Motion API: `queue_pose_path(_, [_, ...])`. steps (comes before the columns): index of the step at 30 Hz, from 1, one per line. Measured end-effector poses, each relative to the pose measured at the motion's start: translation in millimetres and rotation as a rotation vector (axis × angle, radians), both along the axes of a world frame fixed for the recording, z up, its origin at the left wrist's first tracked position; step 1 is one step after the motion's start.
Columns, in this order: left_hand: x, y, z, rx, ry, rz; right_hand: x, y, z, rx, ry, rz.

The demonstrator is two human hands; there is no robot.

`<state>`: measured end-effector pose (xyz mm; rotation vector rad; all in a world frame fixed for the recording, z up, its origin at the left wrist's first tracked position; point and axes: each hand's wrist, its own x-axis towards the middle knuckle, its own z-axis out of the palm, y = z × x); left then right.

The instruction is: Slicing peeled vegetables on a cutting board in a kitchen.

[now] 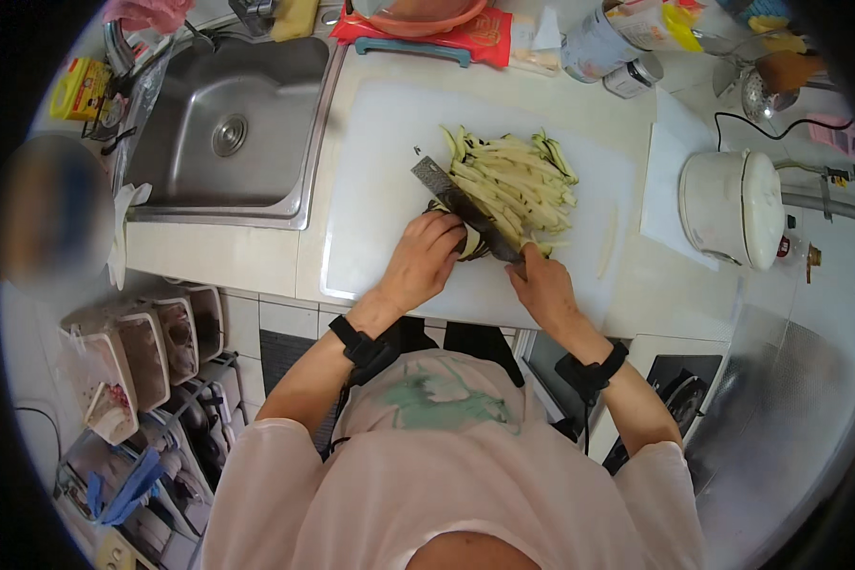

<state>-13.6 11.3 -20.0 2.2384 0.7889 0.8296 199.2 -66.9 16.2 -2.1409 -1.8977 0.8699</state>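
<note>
Mid-frame, the left hand [419, 255] holds a dark-skinned vegetable [471, 246], perhaps eggplant; the right hand [545, 290] grips a cleaver [478, 218] beside pale strips [518, 179].

You, in a pale pink, short-sleeved T-shirt [380, 494] with a mottled green print [446, 394] and dark trousers [480, 344], wear a boxy black left wrist module [370, 352] behind your bare left hand [423, 252] and a matching right wrist module [581, 376], black cable [587, 432] beneath it, behind your bare right hand [545, 291].

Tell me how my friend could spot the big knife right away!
Find the steel sink, then the white cutting board to its right. On the board, look along the left edge of the pale strips. The knife is the long, dark blade in the right hand, wider than any strip.
</note>
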Motion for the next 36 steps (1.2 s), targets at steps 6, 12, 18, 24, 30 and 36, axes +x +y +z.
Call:
queue_pose_path(6, [-14,-1,6,0.010,-0.116,0.075,10,-1,47,0.052,-0.008,0.051])
queue_pose_path(12, [-9,-3,-4,0.064,-0.050,-0.001,17,-13,70,-0.027,-0.074,0.090])
queue_pose_path(18, [-8,-5,-7,0.061,-0.033,0.029,16,-21,78,-0.106,-0.121,0.138])
queue_pose_path(24, [-9,-5,-9,0.015,-0.048,0.029,2,-18,80,-0.175,-0.211,0.116])
queue_pose_path(30, [-13,-3,-7,-0.027,-0.053,0.070,-24,5,51,-0.106,-0.202,0.108])
queue_pose_path(36, [-24,-4,-8,-0.038,-0.009,0.095,-35,3,42,-0.086,-0.200,0.142])
